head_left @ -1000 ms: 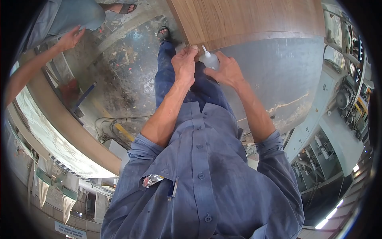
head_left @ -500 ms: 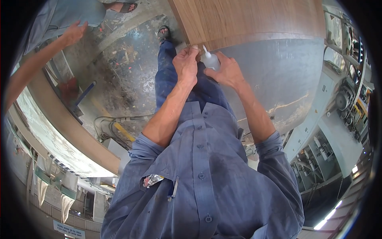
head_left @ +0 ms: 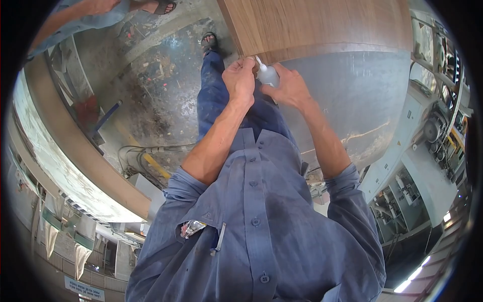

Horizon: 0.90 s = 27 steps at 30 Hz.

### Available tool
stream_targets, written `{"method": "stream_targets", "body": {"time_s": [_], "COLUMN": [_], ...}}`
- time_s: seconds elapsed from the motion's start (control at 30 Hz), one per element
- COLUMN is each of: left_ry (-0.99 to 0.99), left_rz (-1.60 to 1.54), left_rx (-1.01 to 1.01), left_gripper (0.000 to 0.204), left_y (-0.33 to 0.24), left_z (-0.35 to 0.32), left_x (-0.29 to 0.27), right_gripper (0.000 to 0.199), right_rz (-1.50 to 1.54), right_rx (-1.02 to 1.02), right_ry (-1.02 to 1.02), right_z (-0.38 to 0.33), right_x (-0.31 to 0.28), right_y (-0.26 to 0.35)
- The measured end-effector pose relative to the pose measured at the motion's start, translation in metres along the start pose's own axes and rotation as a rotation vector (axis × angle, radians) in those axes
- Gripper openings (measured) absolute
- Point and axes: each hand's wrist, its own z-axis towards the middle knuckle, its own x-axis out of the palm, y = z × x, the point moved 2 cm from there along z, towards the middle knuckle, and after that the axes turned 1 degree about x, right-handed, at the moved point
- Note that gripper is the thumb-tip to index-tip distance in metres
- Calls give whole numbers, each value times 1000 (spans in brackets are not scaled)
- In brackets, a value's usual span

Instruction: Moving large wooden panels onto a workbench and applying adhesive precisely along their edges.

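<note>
My right hand (head_left: 290, 89) is wrapped around a small translucent white squeeze bottle (head_left: 268, 75) with a narrow nozzle. The bottle leans up and to the left, its tip close to the near left corner of a brown wood-grain panel (head_left: 322, 25). Beside that tip, the fingers of my left hand (head_left: 239, 83) are pinched together at the panel's edge. Whatever lies between them, if anything, is too small to make out.
Right of my hands is a grey flat surface (head_left: 347, 100) adjoining the panel. A stained concrete floor (head_left: 166, 95) lies to the left, with cables (head_left: 146, 150) on it. A curved-looking wooden edge (head_left: 95, 161) runs along the left. Another person's arm (head_left: 63, 22) shows at upper left.
Both hands have shifted very slightly right, and the bottle's nozzle leans a little more to the left. The other person's arm has moved up toward the top left rim.
</note>
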Motion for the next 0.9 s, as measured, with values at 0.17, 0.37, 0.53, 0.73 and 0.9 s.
{"method": "stream_targets", "body": {"time_s": [0.17,0.37,0.53,0.73,0.9], "left_ry": [5,36,61,93,154], "left_rz": [-18,-55,-83,-87,-11], "left_rx": [-30,-41,-7,3,-4], "left_gripper": [10,10,12,13,12], "left_y": [-4,-3,-3,-1,-1], "left_z": [0,1,2,5,6], "left_x": [1,-2,-6,-9,-12], "right_gripper": [53,65,68,65,59], "right_rz": [-14,-62,-107,-176,-293], "right_rx": [-21,-11,-8,-26,5], "right_ry": [48,124,132,87,131], "right_z": [2,7,7,4,7], "right_x": [-3,-7,-12,-22,-30], "right_y": [1,-1,2,10,12]}}
